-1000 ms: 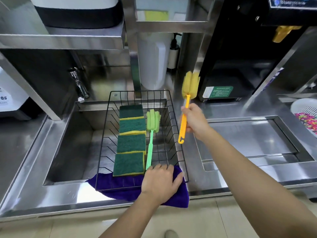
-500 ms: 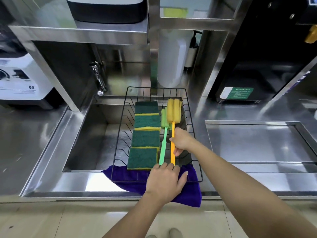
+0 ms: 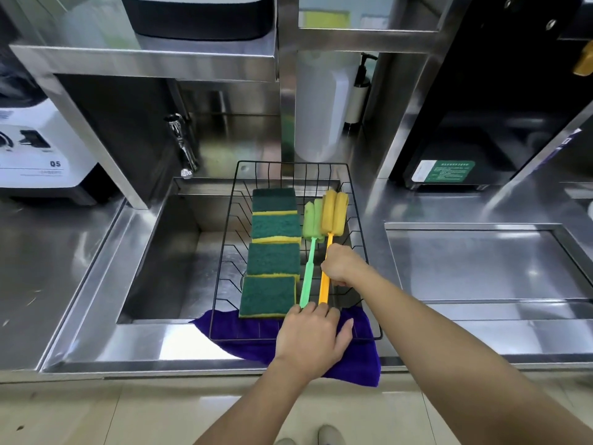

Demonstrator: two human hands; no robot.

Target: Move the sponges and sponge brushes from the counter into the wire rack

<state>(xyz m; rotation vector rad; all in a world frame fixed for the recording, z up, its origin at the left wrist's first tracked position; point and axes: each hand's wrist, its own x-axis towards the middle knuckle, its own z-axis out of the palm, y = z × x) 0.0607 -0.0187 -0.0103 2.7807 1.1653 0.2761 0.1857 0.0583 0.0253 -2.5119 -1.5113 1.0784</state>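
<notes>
The yellow sponge brush [image 3: 330,242] lies in the wire rack [image 3: 359,239], its foam head toward the far end and its thin orange handle toward the person, just beside the green sponge brush [image 3: 310,248], which lies parallel on its left. It looks very light; the foam head is soft and will squash, while the plastic handle is stiff and a little smooth, so the middle of the handle is the good place to hold it. The right hand [image 3: 341,266] is closed around this handle near the middle. Left of the brushes, four green sponges [image 3: 272,252] lie in a row inside the rack; they seem light and soft too. The left hand [image 3: 313,340] rests flat, fingers stretched, on the near edge of the rack and the purple cloth [image 3: 353,364] under it, gripping nothing. The rack sits over the sink [image 3: 167,258].
</notes>
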